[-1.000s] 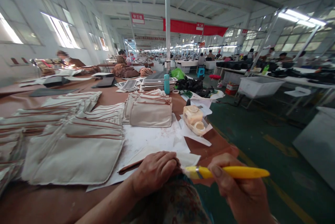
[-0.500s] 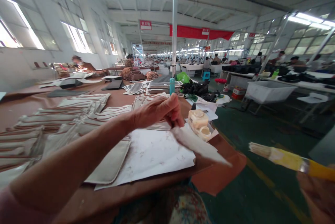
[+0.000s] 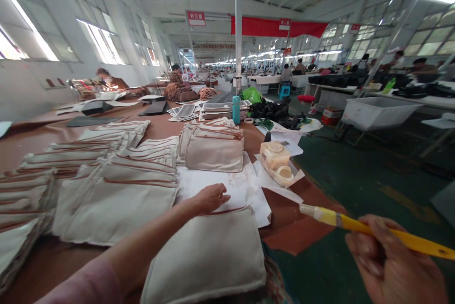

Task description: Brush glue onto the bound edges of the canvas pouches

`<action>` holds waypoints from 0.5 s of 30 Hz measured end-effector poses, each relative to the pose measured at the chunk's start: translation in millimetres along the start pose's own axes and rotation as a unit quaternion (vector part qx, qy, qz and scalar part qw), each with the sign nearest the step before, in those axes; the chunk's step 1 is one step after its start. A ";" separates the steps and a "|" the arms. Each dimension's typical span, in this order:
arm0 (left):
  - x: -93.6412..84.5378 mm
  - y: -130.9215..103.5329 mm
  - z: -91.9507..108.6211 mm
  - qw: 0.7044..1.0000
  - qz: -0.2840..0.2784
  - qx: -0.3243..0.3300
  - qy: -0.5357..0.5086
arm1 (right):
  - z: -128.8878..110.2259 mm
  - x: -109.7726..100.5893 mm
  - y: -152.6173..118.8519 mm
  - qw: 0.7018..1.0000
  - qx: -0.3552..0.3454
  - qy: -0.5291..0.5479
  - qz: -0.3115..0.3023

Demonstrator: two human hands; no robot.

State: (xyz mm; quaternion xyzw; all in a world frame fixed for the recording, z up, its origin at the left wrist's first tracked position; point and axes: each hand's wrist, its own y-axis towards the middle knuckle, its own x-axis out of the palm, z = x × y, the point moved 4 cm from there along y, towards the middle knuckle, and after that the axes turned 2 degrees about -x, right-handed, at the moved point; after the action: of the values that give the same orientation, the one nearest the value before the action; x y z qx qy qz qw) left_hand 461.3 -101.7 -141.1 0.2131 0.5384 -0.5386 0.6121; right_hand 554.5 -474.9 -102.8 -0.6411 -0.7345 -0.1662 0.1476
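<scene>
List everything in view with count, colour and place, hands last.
Table: one, brown-covered, front and left.
Near panel: one, grey-beige, front centre.
Panel piles: several, grey-beige with brown strips, left and centre.
Paper: at least two sheets, white, centre.
Container: one, cream, right side of table.
Bottle: one, teal, behind the centre pile.
Black heap: one, behind the container.
Brush: one, yellow handle, pale bristles, front right.
Tub: one, white, right.
Stool: one, blue, background.
Banner: one, red, overhead.
Workers: several, too small to count, background.
Left hand: one, bare, above the paper.
Right hand: one, bare, gripping the brush.
</scene>
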 end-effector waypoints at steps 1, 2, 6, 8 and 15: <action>13.1 7.7 8.7 1.000 -0.004 0.004 0.001 | 3.7 2.0 -1.4 1.000 0.015 0.006 0.010; 24.7 13.9 17.0 1.000 -0.009 0.009 0.001 | 7.4 3.2 -2.3 0.999 0.033 0.013 0.020; 51.9 26.5 35.7 0.999 -0.027 0.021 -0.011 | 23.3 4.9 -2.5 0.996 0.074 0.014 0.038; 55.8 28.3 34.9 0.999 -0.039 0.018 -0.026 | 33.5 6.8 -2.7 0.997 0.079 0.011 0.025; 49.9 14.1 25.5 0.988 -0.068 0.027 -0.134 | 59.4 24.8 -1.8 0.999 0.030 -0.012 -0.041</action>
State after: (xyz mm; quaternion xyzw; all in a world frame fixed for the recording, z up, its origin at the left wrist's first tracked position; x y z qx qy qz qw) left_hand 476.9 -139.9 -181.5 0.1190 0.4498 -0.6170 0.6347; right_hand 549.1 -427.2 -145.7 -0.6080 -0.7664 -0.1422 0.1511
